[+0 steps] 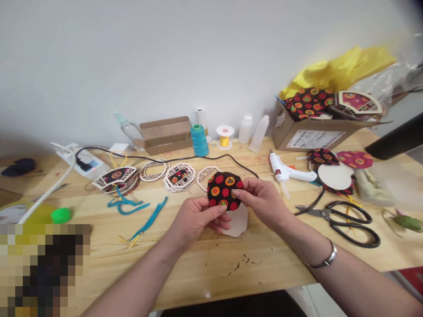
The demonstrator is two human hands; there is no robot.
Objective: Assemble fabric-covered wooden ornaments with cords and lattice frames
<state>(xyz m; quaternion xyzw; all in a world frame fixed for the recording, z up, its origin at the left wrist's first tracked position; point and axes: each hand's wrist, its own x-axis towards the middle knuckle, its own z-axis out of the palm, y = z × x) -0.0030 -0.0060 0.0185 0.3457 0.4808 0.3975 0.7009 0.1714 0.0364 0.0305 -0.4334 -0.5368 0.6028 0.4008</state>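
Observation:
Between my two hands is a roughly round, fabric-covered piece, black with red dots and orange flower motifs. My left hand pinches its lower left edge, thumb on top and fingers underneath. On the right side my right hand grips it, with the thumb lying on the fabric. Below it on the table lies a pale cut-out board, partly covered by the hands. A pale lattice frame sits just behind the held piece, partly hidden by it.
Black-handled scissors and a white glue gun lie to the right. Octagonal lattice frames and blue tassels are on the left. Behind stand a teal thread cone and a full cardboard box. A black cable crosses the table.

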